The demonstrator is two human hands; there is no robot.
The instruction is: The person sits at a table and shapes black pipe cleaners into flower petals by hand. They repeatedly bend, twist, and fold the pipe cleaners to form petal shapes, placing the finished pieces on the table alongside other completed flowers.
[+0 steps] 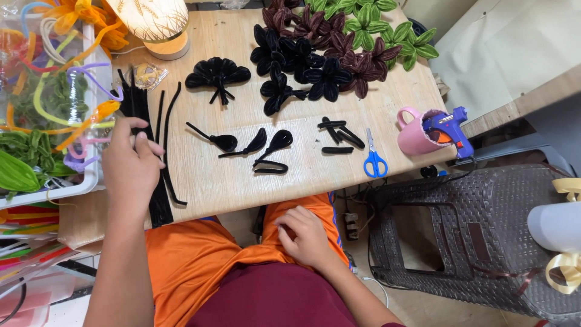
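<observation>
Picking one stem from the black stems (pixel 158 200) goes best pinched singly — left hand (pixel 130 166) fingers them half-open; right hand (pixel 305 236) rests curled, empty, on the lap.

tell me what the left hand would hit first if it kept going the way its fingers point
The left hand points up the table, its fingers already on the bundle of black pipe cleaners. Going straight on, it would likely run along them, then meet the small clear packet before the lamp base, though depth is unclear.
</observation>
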